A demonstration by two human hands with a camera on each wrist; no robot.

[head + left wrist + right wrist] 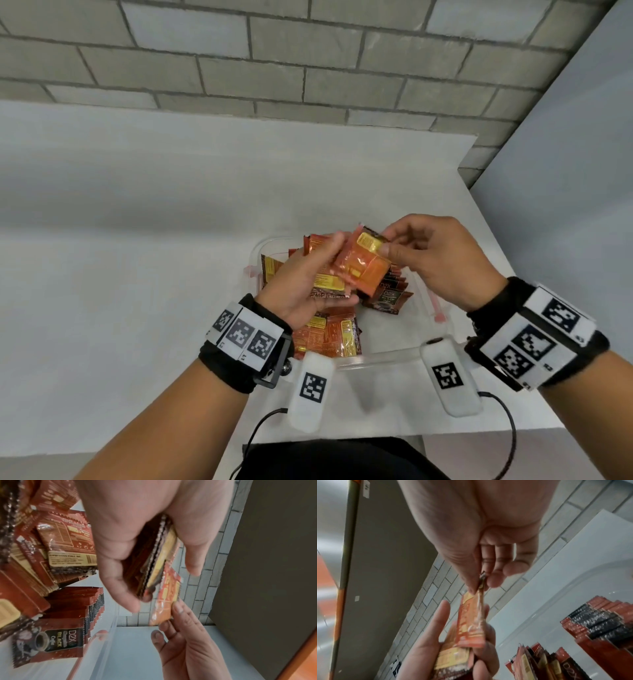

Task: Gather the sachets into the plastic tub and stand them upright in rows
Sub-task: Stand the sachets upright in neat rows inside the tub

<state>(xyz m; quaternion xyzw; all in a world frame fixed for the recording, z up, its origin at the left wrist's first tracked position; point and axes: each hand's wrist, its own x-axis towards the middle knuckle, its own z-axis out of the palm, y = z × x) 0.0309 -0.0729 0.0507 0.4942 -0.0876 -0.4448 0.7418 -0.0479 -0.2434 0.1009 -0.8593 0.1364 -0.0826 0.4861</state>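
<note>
From the head view, the left hand (301, 284) is cradling a stack of sachets (330, 286) over the plastic tub (394, 358), fingers curled round it, probably squaring them for standing. At its two o'clock the right hand (435, 257) is pinching the top sachet (364, 265) by its upper end.

The left wrist view is showing a standing row (77, 609) at eight o'clock inside the tub, loose sachets (65, 540) lying above it.

In the right wrist view, thumb and forefinger are clamping that sachet's edge, likely peeling it off for placing.
</note>
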